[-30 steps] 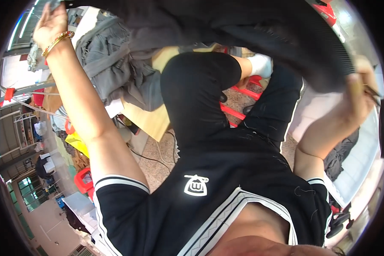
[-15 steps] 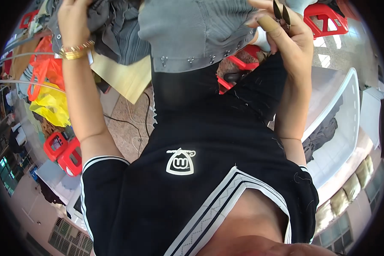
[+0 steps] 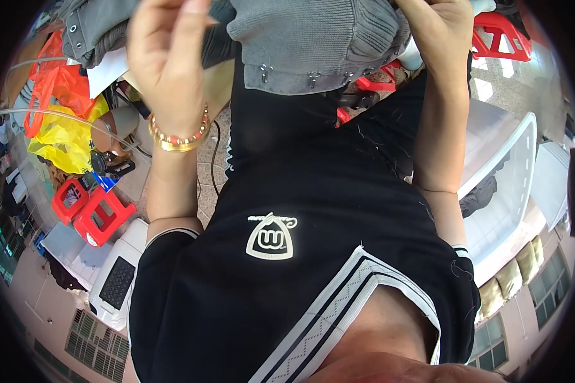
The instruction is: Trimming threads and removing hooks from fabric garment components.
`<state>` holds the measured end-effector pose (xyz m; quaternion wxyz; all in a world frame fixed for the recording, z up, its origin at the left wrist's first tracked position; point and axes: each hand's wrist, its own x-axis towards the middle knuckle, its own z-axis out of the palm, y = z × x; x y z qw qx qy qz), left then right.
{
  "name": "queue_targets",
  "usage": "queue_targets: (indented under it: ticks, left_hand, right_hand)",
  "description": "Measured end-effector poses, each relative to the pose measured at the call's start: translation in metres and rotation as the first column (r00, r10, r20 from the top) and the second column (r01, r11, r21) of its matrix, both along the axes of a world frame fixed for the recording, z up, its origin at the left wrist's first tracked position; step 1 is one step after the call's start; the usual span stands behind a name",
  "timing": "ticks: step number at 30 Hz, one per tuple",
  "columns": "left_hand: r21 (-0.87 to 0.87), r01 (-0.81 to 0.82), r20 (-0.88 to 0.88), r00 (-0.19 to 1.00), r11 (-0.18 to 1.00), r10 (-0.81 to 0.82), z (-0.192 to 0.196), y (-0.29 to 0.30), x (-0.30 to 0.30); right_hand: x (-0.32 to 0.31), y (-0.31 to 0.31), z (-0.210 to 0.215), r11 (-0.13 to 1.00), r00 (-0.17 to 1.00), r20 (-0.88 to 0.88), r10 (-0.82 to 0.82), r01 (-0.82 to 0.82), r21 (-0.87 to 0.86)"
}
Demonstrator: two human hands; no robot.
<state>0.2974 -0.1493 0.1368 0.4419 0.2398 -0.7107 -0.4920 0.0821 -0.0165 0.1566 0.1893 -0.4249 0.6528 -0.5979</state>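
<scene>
A grey ribbed knit garment (image 3: 300, 38) with small metal fasteners along its edge lies over my lap at the top of the view. My right hand (image 3: 444, 29) bends in at the garment's right side; its fingertips run past the upper edge, so what they hold is hidden. To the left of the garment, my left hand (image 3: 169, 67) is raised in front of more grey cloth. Its fingers are smeared by motion and partly cut off. A gold bracelet (image 3: 179, 143) circles the left wrist. More grey fabric (image 3: 102, 29) with round metal studs lies further left.
On the left are an orange-red plastic bag (image 3: 67, 83), a yellow bag (image 3: 61, 143), red stools (image 3: 102, 214) and a white machine (image 3: 118, 277). A white-edged translucent bin (image 3: 524, 159) with dark cloth stands at right. Another red stool (image 3: 501, 38) is far right.
My left hand has moved right and down, nearer the knit garment. The dark-bladed thread snips seen at my right hand are out of sight. My right hand has shifted upward.
</scene>
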Motion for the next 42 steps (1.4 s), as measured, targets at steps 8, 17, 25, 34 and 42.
queue_targets:
  ticks: [8,17,25,34,42]
  left_hand:
    - [-0.453,0.182,0.209,0.973,0.873,-0.095,0.009,0.031,0.007]
    - [0.253,0.267,0.081,0.952,0.93,-0.296,0.014,0.038,0.015]
    - [0.39,0.286,-0.03,0.954,0.875,-0.298,0.004,0.004,0.014]
    - [-0.364,0.095,0.157,0.987,0.927,-0.039,0.014,0.014,0.014]
    - [-0.254,0.183,0.183,0.973,0.95,-0.138,0.009,0.02,0.001]
  right_hand:
    - [-0.001,-0.025,-0.001,0.997,0.997,-0.069,-0.034,0.028,-0.078]
    - [-0.014,-0.047,0.003,0.978,0.955,-0.294,-0.037,-0.026,-0.206]
    - [-0.025,-0.062,0.0,0.998,0.948,-0.318,0.022,-0.001,0.067]
    - [-0.004,-0.013,0.014,0.999,0.999,0.019,-0.035,0.035,0.0]
    - [0.024,0.024,0.025,0.999,0.937,-0.35,0.006,0.013,0.052]
